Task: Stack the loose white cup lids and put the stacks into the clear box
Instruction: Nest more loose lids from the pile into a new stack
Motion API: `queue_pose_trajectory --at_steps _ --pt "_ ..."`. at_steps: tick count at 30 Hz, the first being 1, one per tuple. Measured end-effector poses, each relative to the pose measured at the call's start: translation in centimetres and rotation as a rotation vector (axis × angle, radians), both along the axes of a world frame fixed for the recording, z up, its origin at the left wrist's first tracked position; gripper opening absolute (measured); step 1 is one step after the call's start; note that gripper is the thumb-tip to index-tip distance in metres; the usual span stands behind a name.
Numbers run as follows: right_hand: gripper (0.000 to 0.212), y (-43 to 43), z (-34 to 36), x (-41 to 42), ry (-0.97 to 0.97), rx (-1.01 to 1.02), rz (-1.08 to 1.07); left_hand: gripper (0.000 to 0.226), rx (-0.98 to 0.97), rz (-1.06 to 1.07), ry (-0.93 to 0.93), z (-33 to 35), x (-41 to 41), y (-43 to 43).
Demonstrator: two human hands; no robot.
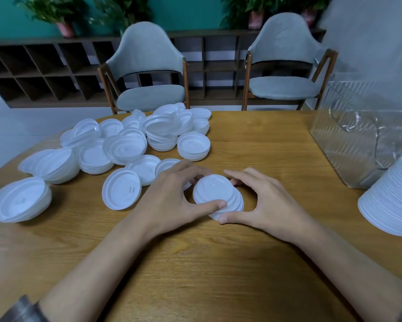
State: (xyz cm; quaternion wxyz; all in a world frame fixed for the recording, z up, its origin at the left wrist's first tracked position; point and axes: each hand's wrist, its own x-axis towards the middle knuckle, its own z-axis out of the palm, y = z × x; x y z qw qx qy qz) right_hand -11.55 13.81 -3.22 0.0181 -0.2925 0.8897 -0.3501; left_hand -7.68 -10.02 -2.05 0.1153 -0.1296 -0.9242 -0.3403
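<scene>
I see loose lids [125, 145] heaped on the table [253, 140] at left. At centre, my left hand [172, 201] and right hand [267, 205] each clamp their grip round a short lid stack [215, 194]. The clear box [358, 140] stands far right.

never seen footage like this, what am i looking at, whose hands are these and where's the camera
There is no machine here: a person works with bare hands. The single picture comes from a wide-angle camera worn on the person's head, looking forward and down, so both arms reach in from the bottom.

The left hand and right hand together hold a small stack of white lids, thumbs and fingers curled round its edge, on the wooden table. To the left lies a pile of loose lids, some already in short stacks. At the right edge stands the clear box, with a tall tilted white stack, apparently lids, in front of it. Two grey chairs stand behind the table.
</scene>
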Motion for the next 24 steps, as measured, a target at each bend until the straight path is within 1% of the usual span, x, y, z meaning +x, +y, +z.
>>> queue_pose_trajectory --at_steps 2,4,7,9,11,14,17,20,24 --pt "0.104 0.02 -0.06 -0.14 -0.001 0.008 0.005 0.054 0.018 0.011 -0.016 -0.07 0.05 0.73" --pt "0.105 0.08 -0.01 -0.16 -0.009 0.012 0.016 0.057 0.031 0.036 -0.032 -0.08 -0.02 1.03" --pt "0.098 0.16 0.08 -0.16 -0.009 0.015 0.040 0.066 0.016 0.043 -0.057 -0.30 -0.09 1.11" --pt "0.092 0.20 0.16 -0.14 -0.009 0.013 0.049 0.068 -0.011 0.031 -0.062 -0.34 0.00 1.16" --pt "0.088 0.28 0.21 -0.20 -0.010 0.018 0.053 0.062 -0.036 0.006 -0.047 -0.25 0.04 1.02" --pt "0.093 0.42 0.26 -0.17 -0.010 0.046 0.052 0.049 -0.043 -0.032 -0.023 -0.20 0.07 0.51" --pt "0.096 0.46 0.26 -0.15 -0.015 0.065 0.057 0.043 -0.037 -0.029 0.005 -0.15 -0.01 0.49" --pt "0.097 0.46 0.44 -0.16 -0.020 0.074 0.058 0.045 -0.044 -0.018 0.015 0.06 -0.05 0.75" --pt "0.091 0.54 0.50 -0.11 -0.016 0.069 0.058 0.050 -0.033 -0.031 -0.019 0.14 0.06 0.56"
